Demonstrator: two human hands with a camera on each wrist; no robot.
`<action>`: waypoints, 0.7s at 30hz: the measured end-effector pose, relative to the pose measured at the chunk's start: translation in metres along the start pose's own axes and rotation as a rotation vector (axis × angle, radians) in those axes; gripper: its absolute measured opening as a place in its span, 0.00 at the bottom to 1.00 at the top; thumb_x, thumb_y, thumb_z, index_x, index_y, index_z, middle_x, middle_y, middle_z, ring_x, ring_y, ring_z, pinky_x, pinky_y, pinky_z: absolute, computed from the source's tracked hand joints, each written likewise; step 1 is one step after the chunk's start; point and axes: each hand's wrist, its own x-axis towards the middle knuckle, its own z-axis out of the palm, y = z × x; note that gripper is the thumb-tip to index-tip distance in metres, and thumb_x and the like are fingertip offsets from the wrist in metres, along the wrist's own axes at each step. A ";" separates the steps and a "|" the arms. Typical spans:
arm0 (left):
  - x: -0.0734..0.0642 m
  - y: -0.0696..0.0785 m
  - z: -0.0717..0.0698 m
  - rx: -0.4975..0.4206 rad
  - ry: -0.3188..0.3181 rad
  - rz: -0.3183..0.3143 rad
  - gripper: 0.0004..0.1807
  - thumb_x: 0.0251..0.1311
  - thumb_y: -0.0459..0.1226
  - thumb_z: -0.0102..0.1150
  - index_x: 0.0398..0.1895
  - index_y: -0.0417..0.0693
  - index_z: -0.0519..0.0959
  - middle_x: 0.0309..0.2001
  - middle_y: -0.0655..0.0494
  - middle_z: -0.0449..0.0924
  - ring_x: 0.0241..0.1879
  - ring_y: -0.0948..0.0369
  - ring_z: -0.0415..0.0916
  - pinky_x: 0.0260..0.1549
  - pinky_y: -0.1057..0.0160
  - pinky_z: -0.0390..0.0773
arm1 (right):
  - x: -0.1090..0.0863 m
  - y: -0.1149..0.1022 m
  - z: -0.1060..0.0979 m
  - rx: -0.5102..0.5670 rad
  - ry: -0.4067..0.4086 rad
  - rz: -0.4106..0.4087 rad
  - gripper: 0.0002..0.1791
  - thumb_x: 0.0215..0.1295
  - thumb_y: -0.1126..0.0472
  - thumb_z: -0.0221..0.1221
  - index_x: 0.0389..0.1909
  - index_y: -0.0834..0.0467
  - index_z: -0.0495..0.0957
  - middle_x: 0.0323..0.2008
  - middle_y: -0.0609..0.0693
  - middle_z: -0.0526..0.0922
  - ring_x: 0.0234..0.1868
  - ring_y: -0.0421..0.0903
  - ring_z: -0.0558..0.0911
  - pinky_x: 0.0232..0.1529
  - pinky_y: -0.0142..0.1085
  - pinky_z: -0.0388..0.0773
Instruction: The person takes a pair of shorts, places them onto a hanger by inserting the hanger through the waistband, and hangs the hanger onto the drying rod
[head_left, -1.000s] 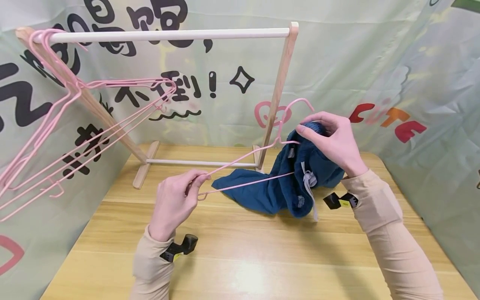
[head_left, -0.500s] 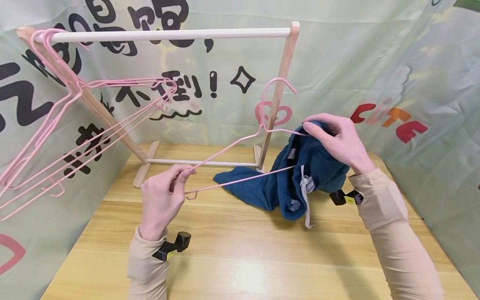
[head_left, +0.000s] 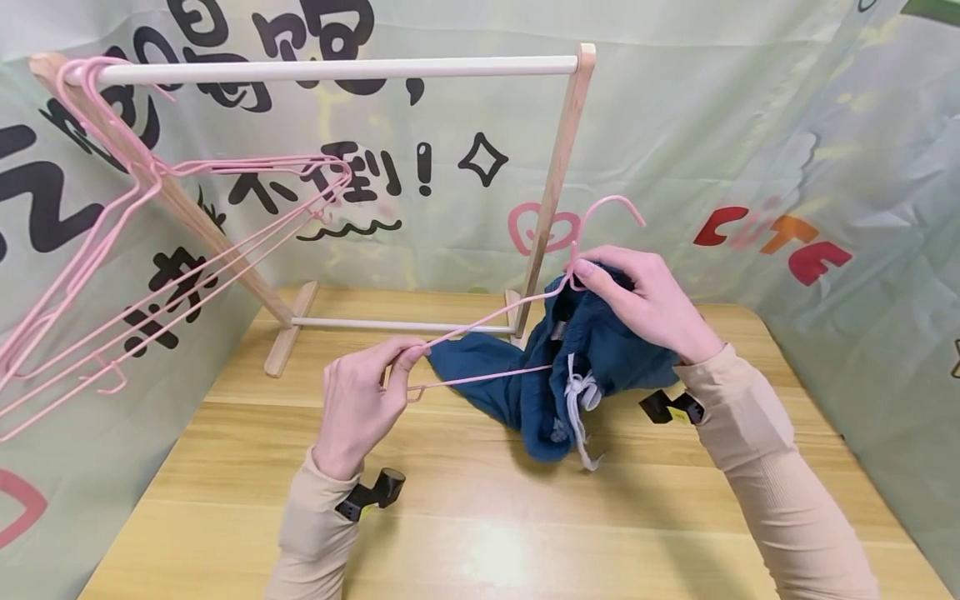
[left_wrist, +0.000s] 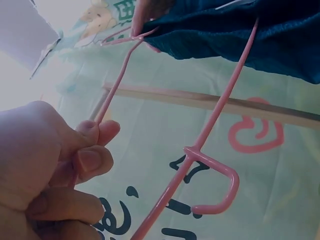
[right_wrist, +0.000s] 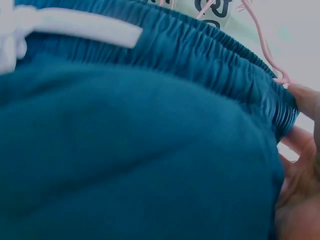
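My left hand (head_left: 367, 400) pinches the left arm of a pink clothes hanger (head_left: 491, 319) between thumb and fingers. The hanger's right part is hidden inside the waistband of dark blue drawstring pants (head_left: 622, 350); its hook points up and right. At the gathered elastic edge, my right hand (head_left: 637, 292) grips the waistband, thumb by the hanger's neck. A white drawstring (head_left: 581, 392) hangs tied at the front. In the left wrist view, the lower bar with its small hook (left_wrist: 220, 187) runs up into the pants. One leg of the pants trails left on the table.
A wooden rack with a white top rail (head_left: 337, 69) stands at the back of the wooden table (head_left: 450, 517). Several pink hangers (head_left: 150, 171) hang at its left end. A printed cloth backdrop (head_left: 712, 125) surrounds the table.
The hanger first moved left and up, then back right and down, deeper into the waistband. My right hand has shifted left along the waistband to the hanger's neck.
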 end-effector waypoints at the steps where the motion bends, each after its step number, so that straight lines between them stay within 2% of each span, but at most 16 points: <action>1: 0.000 0.000 0.000 0.005 0.002 -0.004 0.04 0.65 0.37 0.64 0.35 0.51 0.87 0.21 0.59 0.83 0.11 0.70 0.54 0.14 0.70 0.52 | 0.000 0.001 0.000 0.003 -0.008 -0.010 0.13 0.78 0.59 0.52 0.48 0.58 0.84 0.35 0.50 0.82 0.36 0.32 0.75 0.43 0.24 0.70; 5: -0.001 0.000 0.002 0.016 0.020 -0.025 0.06 0.67 0.39 0.62 0.35 0.51 0.87 0.22 0.58 0.85 0.12 0.69 0.60 0.14 0.69 0.54 | -0.001 0.004 0.001 0.036 -0.050 -0.045 0.15 0.79 0.60 0.49 0.53 0.60 0.82 0.39 0.54 0.82 0.39 0.33 0.74 0.44 0.24 0.68; 8: -0.001 -0.001 0.005 0.009 0.017 -0.041 0.05 0.67 0.38 0.62 0.36 0.51 0.87 0.20 0.59 0.82 0.12 0.69 0.60 0.15 0.69 0.54 | -0.002 0.006 0.001 0.071 -0.064 -0.050 0.15 0.77 0.62 0.51 0.57 0.62 0.81 0.49 0.57 0.85 0.48 0.29 0.76 0.54 0.20 0.69; 12: 0.000 0.000 0.009 0.002 -0.001 -0.053 0.04 0.66 0.36 0.63 0.38 0.50 0.87 0.17 0.60 0.75 0.13 0.69 0.59 0.15 0.69 0.54 | -0.004 0.008 0.004 0.095 -0.034 -0.035 0.14 0.75 0.65 0.54 0.55 0.63 0.81 0.50 0.60 0.85 0.49 0.26 0.77 0.56 0.19 0.70; 14: 0.001 0.001 0.012 -0.019 -0.007 -0.049 0.05 0.66 0.35 0.63 0.40 0.49 0.86 0.20 0.59 0.77 0.15 0.67 0.64 0.16 0.68 0.59 | -0.005 0.010 0.007 0.091 0.009 -0.021 0.14 0.74 0.65 0.55 0.54 0.64 0.82 0.49 0.61 0.86 0.47 0.26 0.77 0.54 0.18 0.71; 16: 0.002 0.003 0.015 -0.054 -0.012 -0.023 0.07 0.66 0.32 0.62 0.44 0.46 0.85 0.30 0.54 0.83 0.24 0.61 0.74 0.24 0.65 0.70 | -0.006 0.011 0.010 0.084 0.064 -0.007 0.13 0.73 0.66 0.56 0.53 0.63 0.83 0.46 0.62 0.87 0.41 0.28 0.77 0.46 0.19 0.72; 18: 0.003 0.006 0.019 -0.119 -0.019 0.020 0.10 0.66 0.29 0.61 0.48 0.43 0.83 0.42 0.49 0.84 0.40 0.54 0.79 0.41 0.60 0.77 | -0.006 0.013 0.012 0.075 0.132 0.009 0.12 0.72 0.66 0.57 0.52 0.63 0.84 0.43 0.59 0.88 0.37 0.29 0.77 0.40 0.21 0.72; 20: 0.003 0.010 0.022 -0.195 -0.037 0.080 0.12 0.65 0.27 0.60 0.50 0.41 0.82 0.52 0.44 0.81 0.54 0.48 0.76 0.58 0.54 0.73 | -0.005 0.015 0.014 0.075 0.205 0.031 0.12 0.71 0.66 0.58 0.50 0.62 0.85 0.41 0.50 0.89 0.35 0.30 0.76 0.36 0.22 0.71; 21: 0.003 0.012 0.024 -0.230 -0.060 0.111 0.13 0.64 0.27 0.60 0.51 0.40 0.82 0.54 0.44 0.80 0.58 0.47 0.74 0.62 0.53 0.71 | -0.005 0.016 0.015 0.080 0.241 0.043 0.11 0.71 0.67 0.59 0.50 0.62 0.85 0.40 0.43 0.88 0.34 0.31 0.76 0.36 0.22 0.71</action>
